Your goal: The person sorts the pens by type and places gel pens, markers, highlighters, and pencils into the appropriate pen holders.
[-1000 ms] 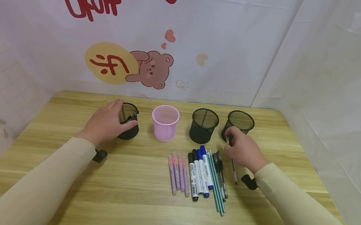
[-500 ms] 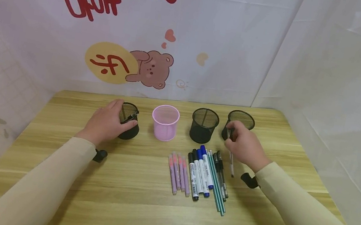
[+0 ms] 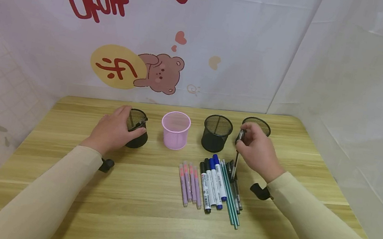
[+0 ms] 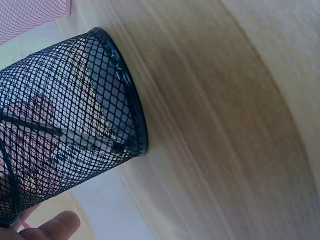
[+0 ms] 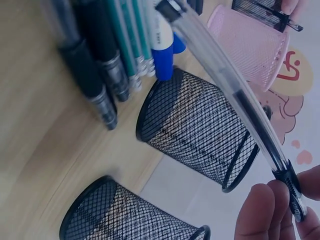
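My left hand (image 3: 110,131) holds a black mesh pen cup (image 3: 138,141) at the left of the row, thumb in front. Inside it leans a pen (image 4: 61,133), seen through the mesh in the left wrist view; its clip end (image 3: 138,124) shows at the rim. My right hand (image 3: 261,153) pinches a clear-barrelled gel pen (image 5: 235,95) near its dark end. The pen hangs nearly upright above several black gel pens (image 3: 235,191) lying on the table. Behind that hand stands another black mesh cup (image 3: 258,123), partly hidden.
A pink mesh cup (image 3: 175,135) and another black mesh cup (image 3: 215,138) stand between the hands. In front lie several purple pens (image 3: 187,186), white markers (image 3: 208,189) with black or blue caps, and green pencils (image 3: 230,198) on the wooden table (image 3: 119,215).
My right hand has shifted slightly left and away from me, turning the gel pen from slanted to nearly upright; its lower end has swung left. The left hand and its cup have stayed put.
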Demonstrator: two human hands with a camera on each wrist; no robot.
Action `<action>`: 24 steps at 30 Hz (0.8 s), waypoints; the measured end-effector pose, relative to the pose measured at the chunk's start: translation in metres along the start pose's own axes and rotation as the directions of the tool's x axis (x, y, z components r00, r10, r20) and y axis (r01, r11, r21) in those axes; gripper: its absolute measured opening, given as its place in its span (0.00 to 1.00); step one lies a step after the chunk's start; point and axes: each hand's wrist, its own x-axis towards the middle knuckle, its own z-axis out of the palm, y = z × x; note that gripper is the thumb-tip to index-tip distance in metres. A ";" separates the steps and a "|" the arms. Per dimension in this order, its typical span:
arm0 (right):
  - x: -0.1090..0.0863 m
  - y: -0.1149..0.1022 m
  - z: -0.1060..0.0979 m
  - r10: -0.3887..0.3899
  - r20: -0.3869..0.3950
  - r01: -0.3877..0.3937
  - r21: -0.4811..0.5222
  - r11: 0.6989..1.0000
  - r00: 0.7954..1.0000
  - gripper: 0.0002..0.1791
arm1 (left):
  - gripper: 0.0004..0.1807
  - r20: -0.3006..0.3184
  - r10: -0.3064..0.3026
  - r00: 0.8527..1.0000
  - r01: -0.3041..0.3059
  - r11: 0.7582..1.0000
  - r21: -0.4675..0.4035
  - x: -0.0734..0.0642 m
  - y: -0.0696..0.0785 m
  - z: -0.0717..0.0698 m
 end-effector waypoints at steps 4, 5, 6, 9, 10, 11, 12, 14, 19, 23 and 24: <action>0.001 -0.003 0.003 0.000 -0.023 0.000 0.035 0.999 1.000 0.21 | 0.60 -0.003 0.001 1.000 -0.001 1.000 -0.001 0.000 0.000 0.000; 0.001 -0.004 0.004 -0.001 -0.029 0.002 0.041 0.999 1.000 0.21 | 0.60 -0.003 0.001 1.000 -0.001 1.000 0.000 0.000 0.000 0.000; 0.001 -0.005 0.005 -0.004 -0.036 0.005 0.049 0.999 0.999 0.21 | 0.60 -0.004 0.002 1.000 -0.002 1.000 0.000 0.000 0.000 0.000; 0.001 -0.009 0.006 -0.011 -0.061 0.015 0.069 0.997 0.998 0.21 | 0.60 -0.007 0.004 1.000 -0.004 1.000 0.000 -0.001 0.000 0.000; 0.001 -0.011 0.006 -0.009 -0.068 0.015 0.079 0.997 0.998 0.21 | 0.60 -0.008 0.004 1.000 -0.004 1.000 0.000 -0.001 0.000 0.000; 0.002 -0.012 0.007 -0.007 -0.075 0.014 0.089 0.996 0.997 0.21 | 0.60 -0.009 0.005 1.000 -0.005 1.000 0.000 -0.001 0.000 0.000; 0.002 -0.013 0.008 -0.007 -0.083 0.015 0.101 0.995 0.997 0.21 | 0.60 -0.009 0.005 1.000 -0.005 1.000 0.000 -0.001 0.000 0.000; 0.002 -0.014 0.010 -0.005 -0.099 0.018 0.127 0.992 0.995 0.21 | 0.60 -0.008 0.004 1.000 -0.004 1.000 -0.001 -0.001 0.000 0.000; 0.004 -0.018 0.017 0.004 -0.117 0.024 0.236 0.972 0.993 0.19 | 0.60 -0.008 0.005 1.000 -0.005 1.000 -0.002 -0.001 0.000 0.000; 0.004 -0.023 0.021 0.017 -0.122 0.023 0.319 0.947 0.992 0.20 | 0.59 -0.014 0.007 1.000 -0.007 1.000 -0.006 0.000 0.000 0.000; 0.005 -0.024 0.022 0.020 -0.122 0.023 0.341 0.940 0.992 0.21 | 0.58 -0.015 0.008 1.000 -0.008 1.000 -0.007 0.000 0.000 0.001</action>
